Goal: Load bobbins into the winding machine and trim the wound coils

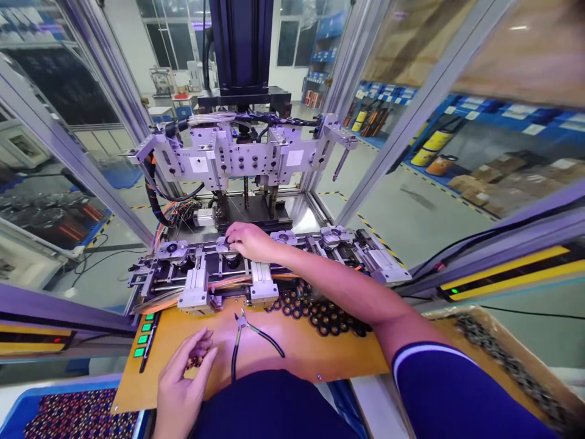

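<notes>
My left hand (183,381) is curled, palm up, low over the front of the orange-brown work board (301,353). Several small dark-red parts (194,361) show between its fingers and palm. Stretched forward to the second holder (222,245) of the metal fixture, my right hand (251,242) has its fingertips pinched together there. What they pinch is hidden, and a dark round piece (233,262) sits just below. Diagonal cutters (247,329) lie with spread handles on the board between my hands. Black rings (326,317) are gathered under my right forearm.
A blue tray (68,390) of small dark-red parts stands at lower left; a lined box (484,317) of grey metal pieces is at right. A white press head (247,152) hangs behind the fixture. Green buttons (144,334) line the board's left edge. Aluminium posts (415,116) frame both sides.
</notes>
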The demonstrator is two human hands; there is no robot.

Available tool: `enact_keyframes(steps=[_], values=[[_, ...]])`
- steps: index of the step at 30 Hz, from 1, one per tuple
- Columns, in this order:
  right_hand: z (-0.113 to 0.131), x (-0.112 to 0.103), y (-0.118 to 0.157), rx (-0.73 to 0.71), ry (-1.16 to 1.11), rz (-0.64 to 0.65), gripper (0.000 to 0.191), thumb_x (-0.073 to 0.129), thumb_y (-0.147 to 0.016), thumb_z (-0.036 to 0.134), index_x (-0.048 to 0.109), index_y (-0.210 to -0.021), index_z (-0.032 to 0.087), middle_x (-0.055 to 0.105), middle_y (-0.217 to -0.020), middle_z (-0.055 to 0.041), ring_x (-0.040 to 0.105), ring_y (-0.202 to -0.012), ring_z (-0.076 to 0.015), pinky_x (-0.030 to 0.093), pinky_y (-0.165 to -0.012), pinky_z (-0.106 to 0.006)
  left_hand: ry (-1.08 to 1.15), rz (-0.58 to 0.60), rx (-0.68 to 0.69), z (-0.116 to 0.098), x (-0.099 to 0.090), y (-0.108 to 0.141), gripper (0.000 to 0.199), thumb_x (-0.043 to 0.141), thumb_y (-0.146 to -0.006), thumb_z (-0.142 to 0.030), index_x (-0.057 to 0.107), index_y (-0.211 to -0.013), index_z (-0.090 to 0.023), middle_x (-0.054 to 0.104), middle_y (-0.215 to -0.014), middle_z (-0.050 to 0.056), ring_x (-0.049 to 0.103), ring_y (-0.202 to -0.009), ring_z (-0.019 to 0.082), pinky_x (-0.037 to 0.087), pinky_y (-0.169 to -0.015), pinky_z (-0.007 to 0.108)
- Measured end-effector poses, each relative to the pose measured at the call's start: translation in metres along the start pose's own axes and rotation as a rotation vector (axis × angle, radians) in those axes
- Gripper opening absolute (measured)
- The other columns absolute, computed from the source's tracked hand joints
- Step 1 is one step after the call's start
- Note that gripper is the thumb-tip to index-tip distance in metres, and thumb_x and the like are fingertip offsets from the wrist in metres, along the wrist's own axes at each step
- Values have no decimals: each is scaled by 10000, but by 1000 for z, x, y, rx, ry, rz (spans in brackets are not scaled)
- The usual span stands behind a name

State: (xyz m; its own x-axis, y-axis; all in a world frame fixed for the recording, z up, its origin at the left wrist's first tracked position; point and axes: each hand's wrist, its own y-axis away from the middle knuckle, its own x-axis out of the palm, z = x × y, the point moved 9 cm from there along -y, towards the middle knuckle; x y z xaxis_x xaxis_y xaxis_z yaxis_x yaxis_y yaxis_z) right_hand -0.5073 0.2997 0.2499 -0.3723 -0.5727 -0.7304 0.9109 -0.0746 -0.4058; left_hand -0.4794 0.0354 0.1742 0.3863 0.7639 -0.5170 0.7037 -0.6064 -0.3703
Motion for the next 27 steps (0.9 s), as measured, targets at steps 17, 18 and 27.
enact_keyframes(steps=[17,18,27], values=[[-26,35,-18,56,338,273,178,565,-877,38,735,-866,90,678,-1039,-93,607,-947,-182,461,-846,-287,21,14,-197,46,-1,10,295,716,-822,-355,716,-1082,-215,783,-1006,64,742,-852,218,619,-839,375],[-25,35,-19,58,354,284,178,562,-873,33,733,-861,83,679,-1029,-97,605,-936,-182,459,-832,-284,19,7,-209,47,-2,10,292,711,-826,-362,715,-1081,-220,781,-1009,62,739,-857,217,613,-855,380],[-18,38,-16,27,451,342,213,528,-867,6,730,-888,71,687,-1043,-122,610,-920,-199,451,-803,-303,-18,-15,-169,38,-5,9,252,703,-837,-372,730,-1035,-219,781,-983,69,743,-835,221,633,-785,346]])
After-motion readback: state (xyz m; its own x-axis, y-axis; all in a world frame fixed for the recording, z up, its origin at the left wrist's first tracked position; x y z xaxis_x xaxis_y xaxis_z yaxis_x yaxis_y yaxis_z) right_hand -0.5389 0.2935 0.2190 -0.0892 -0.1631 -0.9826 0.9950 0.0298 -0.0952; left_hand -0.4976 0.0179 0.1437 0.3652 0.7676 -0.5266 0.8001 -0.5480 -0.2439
